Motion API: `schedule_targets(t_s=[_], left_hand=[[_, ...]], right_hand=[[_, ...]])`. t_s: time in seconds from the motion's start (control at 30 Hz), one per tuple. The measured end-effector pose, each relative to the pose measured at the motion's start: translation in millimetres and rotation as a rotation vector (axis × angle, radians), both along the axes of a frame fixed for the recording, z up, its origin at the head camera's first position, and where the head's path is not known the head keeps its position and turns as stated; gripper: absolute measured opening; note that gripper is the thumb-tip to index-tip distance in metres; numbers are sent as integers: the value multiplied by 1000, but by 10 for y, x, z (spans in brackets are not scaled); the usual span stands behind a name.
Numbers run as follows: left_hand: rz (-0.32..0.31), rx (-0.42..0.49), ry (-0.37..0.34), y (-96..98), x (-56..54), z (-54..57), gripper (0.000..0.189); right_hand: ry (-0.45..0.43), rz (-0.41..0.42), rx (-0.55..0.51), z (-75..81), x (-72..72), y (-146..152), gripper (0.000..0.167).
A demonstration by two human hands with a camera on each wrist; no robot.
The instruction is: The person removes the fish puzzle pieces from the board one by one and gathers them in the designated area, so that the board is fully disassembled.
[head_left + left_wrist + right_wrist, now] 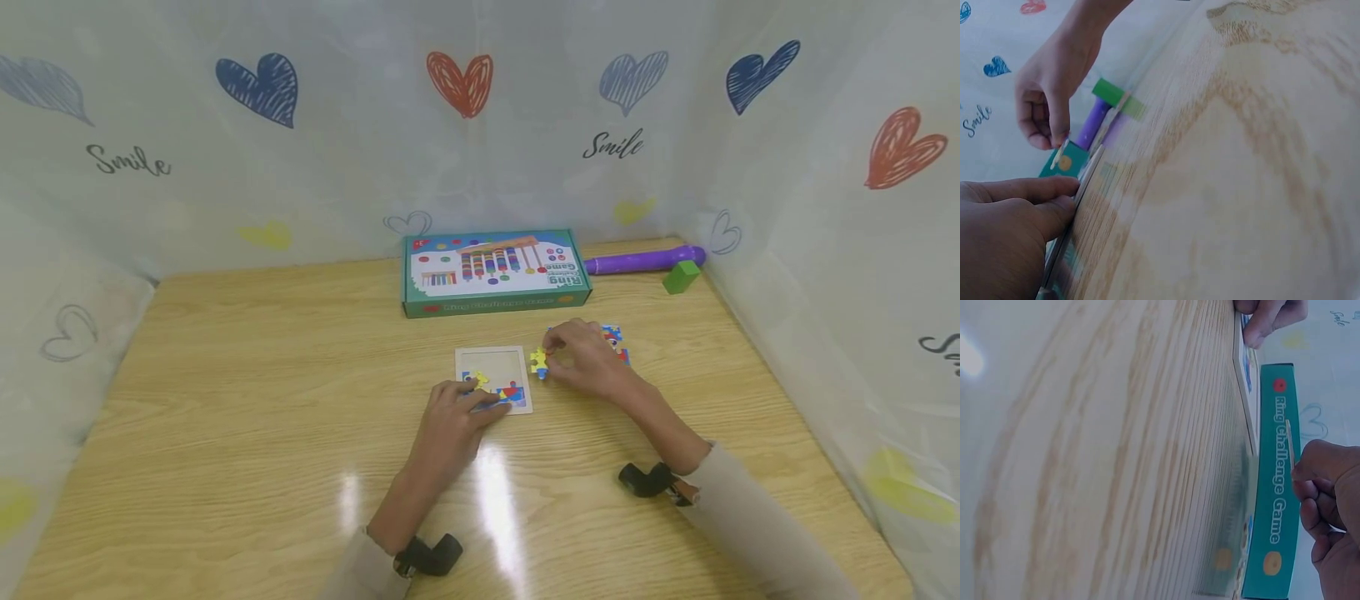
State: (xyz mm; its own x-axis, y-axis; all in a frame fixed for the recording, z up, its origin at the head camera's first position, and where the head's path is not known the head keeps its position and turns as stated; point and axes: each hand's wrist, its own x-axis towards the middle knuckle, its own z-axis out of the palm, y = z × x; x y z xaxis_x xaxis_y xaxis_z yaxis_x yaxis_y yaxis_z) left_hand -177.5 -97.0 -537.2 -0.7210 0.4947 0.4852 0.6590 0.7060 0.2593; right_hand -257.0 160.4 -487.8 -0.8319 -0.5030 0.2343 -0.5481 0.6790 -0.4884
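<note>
A square wooden puzzle tray (pixel 495 367) lies on the table, with colourful puzzle pieces (pixel 512 394) along its lower part. My left hand (pixel 448 421) rests on the tray's near left side, fingers extended over the lower pieces and partly hiding them. Just right of the tray, my right hand (pixel 588 360) pinches a yellow and blue jigsaw piece (pixel 539 362) between thumb and fingertips. Seen edge-on in the right wrist view, that thin piece (pixel 1290 442) is held above the table. Loose pieces (pixel 613 335) lie behind and partly under the right hand.
A green Ring Challenge Game box (pixel 495 275) lies behind the tray. To its right are a purple stick-like object (pixel 637 262) and a green block (pixel 681 277). A patterned white curtain (pixel 360 150) borders the wooden table (pixel 262 400) at the back and sides.
</note>
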Motion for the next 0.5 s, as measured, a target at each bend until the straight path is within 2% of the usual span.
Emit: schedule_targets(t_s=[0.2,0.5], left_hand=[[-9,21,-20,-20,8,-11,27],[-17,20,-9,2,-12,-40,26]], right_hand=[[-5,-10,6,-20,-5,41,13],[15,-35,4,-32,-12,154,15]])
